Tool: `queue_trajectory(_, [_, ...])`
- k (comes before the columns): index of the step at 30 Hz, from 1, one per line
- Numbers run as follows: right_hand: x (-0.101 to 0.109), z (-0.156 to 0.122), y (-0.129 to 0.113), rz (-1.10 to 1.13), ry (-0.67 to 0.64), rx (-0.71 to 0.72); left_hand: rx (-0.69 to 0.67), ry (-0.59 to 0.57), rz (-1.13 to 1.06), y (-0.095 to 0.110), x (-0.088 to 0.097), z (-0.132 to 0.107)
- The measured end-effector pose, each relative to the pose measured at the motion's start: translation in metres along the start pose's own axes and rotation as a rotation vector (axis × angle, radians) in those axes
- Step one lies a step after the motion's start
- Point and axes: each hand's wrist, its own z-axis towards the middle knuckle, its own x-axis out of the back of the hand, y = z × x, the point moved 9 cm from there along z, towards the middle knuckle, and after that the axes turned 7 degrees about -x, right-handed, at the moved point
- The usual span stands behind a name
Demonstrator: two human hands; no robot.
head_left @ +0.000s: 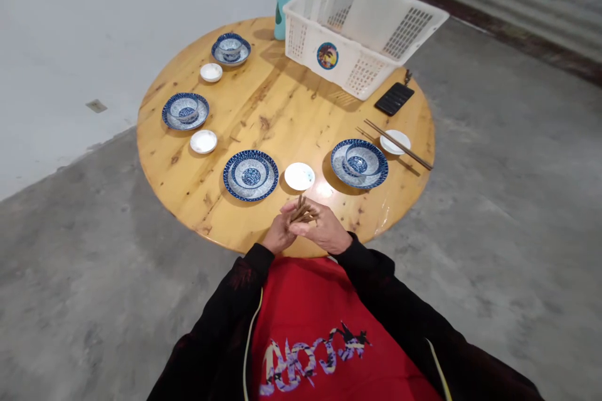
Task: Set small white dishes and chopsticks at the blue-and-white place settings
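Note:
A bundle of brown chopsticks (303, 212) points upward and away between my hands, over the table's near edge. My left hand (281, 233) closes round it from the left. From the right, my right hand (327, 230) has its fingers wrapped about the same bundle. Just beyond them lies a small white dish (300, 177). To its left a blue-patterned plate (229, 183) carries a bowl (250, 175). At the right, another such plate (339, 177) holds a bowl (360, 160), and a pair of chopsticks (399, 145) rests across a white dish (395, 136).
A white plastic basket (301, 44) stands at the back of the round wooden table (282, 119), beside a turquoise bottle (283, 6). A black phone-like slab (394, 99) lies near the right edge. Two more plate-and-bowl settings (164, 114) with white dishes (204, 141) sit along the left.

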Motion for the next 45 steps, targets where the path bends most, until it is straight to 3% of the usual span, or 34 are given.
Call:
queue_trajectory(2, [0.003,0.0,-0.002,0.086,-0.129,0.024,0.091,-0.025,-0.001,-0.001,0.001,-0.003])
queue_trajectory(4, [0.012,0.002,-0.005,0.161,-0.179,0.058,0.178,-0.031,-0.017,-0.005,0.001,-0.006])
queue_trajectory(9, [0.029,0.009,-0.018,0.069,-0.182,0.101,0.251,-0.039,-0.022,-0.008,0.0,-0.007])
queue_trajectory(15, [0.029,0.013,-0.041,-0.105,-0.192,0.23,0.238,-0.094,-0.036,-0.005,-0.002,-0.007])
queue_trajectory(20, [0.021,0.015,-0.045,-0.277,-0.202,0.324,0.25,-0.106,-0.072,-0.004,-0.005,-0.006])
queue_trajectory(24, [0.028,0.019,-0.047,-0.298,-0.09,0.317,0.279,-0.093,-0.025,-0.002,0.001,-0.006])
queue_trajectory(27, [0.048,0.022,-0.054,-0.26,0.049,0.274,0.279,-0.022,-0.003,0.002,0.012,-0.004])
queue_trajectory(31, [0.095,0.03,-0.057,-0.164,0.271,0.202,0.198,0.154,-0.073,0.006,0.033,-0.001])
queue_trajectory(34, [0.135,0.037,-0.048,-0.025,0.42,0.188,0.163,0.329,-0.142,0.003,0.054,-0.008])
queue_trajectory(37, [0.166,0.042,-0.03,0.143,0.518,0.164,0.188,0.431,-0.1,-0.001,0.068,-0.021])
queue_trajectory(40, [0.179,0.044,-0.015,0.227,0.537,0.118,0.232,0.464,-0.069,-0.004,0.071,-0.032])
queue_trajectory(45, [0.182,0.053,0.002,0.27,0.481,0.043,0.293,0.42,-0.084,-0.007,0.055,-0.037])
